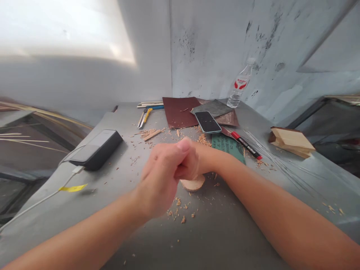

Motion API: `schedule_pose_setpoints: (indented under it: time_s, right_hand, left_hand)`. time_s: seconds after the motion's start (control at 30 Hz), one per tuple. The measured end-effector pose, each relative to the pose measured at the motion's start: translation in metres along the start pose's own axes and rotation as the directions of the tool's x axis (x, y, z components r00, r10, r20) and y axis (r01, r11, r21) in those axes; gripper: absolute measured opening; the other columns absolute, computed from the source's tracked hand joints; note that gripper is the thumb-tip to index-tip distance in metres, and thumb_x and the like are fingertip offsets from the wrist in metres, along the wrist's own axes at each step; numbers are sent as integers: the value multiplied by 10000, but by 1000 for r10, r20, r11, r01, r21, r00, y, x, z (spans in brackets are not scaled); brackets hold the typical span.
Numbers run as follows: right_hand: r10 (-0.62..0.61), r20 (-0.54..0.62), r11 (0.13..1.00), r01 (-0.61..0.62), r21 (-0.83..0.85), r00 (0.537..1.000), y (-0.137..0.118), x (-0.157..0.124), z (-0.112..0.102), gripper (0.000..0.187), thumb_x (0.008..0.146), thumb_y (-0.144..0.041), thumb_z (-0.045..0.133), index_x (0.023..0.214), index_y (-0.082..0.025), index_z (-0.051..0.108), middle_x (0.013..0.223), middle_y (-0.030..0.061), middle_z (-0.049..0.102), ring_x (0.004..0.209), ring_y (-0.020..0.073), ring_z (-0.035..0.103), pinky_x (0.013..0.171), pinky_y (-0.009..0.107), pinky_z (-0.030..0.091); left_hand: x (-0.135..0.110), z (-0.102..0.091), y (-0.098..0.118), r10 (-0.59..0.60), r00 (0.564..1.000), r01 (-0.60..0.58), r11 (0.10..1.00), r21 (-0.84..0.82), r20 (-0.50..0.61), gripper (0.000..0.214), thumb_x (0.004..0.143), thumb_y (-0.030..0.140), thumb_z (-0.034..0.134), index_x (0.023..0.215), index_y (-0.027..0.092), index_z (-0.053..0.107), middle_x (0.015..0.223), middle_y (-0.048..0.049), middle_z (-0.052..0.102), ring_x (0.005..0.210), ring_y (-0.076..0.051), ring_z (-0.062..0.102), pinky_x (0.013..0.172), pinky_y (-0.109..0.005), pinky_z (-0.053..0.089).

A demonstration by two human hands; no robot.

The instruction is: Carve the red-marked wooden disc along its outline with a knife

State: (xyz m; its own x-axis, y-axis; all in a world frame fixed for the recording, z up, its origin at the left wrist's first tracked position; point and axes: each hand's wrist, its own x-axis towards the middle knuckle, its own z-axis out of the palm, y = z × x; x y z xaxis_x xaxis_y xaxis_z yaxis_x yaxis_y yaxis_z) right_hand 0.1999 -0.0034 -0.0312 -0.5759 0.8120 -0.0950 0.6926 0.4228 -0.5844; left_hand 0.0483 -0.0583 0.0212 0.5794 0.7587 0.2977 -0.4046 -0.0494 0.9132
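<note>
My left hand [159,174] is closed, thumb on top, and pressed against my right hand at the middle of the table. Behind it, my right hand [191,161] is curled with the wrist bent inward, and most of its fingers are hidden. Just below my right hand shows the edge of a round, pale wooden piece [194,184]; I cannot tell whether the hand grips it or only rests over it. Anything inside my left fist is out of sight. Wood shavings [180,206] lie scattered around both hands.
A phone [208,122] lies on sandpaper sheets [180,111] beyond my hands. A utility knife [145,117], red-capped marker [246,145], thin wires [272,159], wooden block [292,140] and water bottle [239,86] surround them. A cabled black box [97,150] stands left.
</note>
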Motion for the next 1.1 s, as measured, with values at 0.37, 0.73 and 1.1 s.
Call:
schedule_pose_setpoints:
  time_s: [0.37,0.73,1.1]
  right_hand:
    - [-28,49,998,30,-50,998,-5,-5,-9,197,770,-259,616,615,-189,515,656,19,620,659,150,461,596,297,331]
    - [70,164,995,-56,-86,984,-13,-3,-12,174,763,-275,635,636,-197,544,716,14,646,683,156,500,558,297,367]
    - [110,101,983,-94,-156,989,-11,-1,-5,140,780,-295,629,691,-205,569,688,1,634,675,166,524,566,299,343]
  left_hand:
    - [-6,8,-16,85,946,-73,996,49,-312,609,1058,424,450,525,190,271,502,25,196,507,-121,177,519,-331,236]
    - [-9,20,-24,151,932,-96,979,178,-328,548,1062,319,464,537,192,376,508,5,351,498,-124,288,525,-340,232]
    - [-6,15,-35,300,878,-269,954,134,-373,498,978,278,541,535,199,327,477,41,228,428,-95,221,443,-289,206]
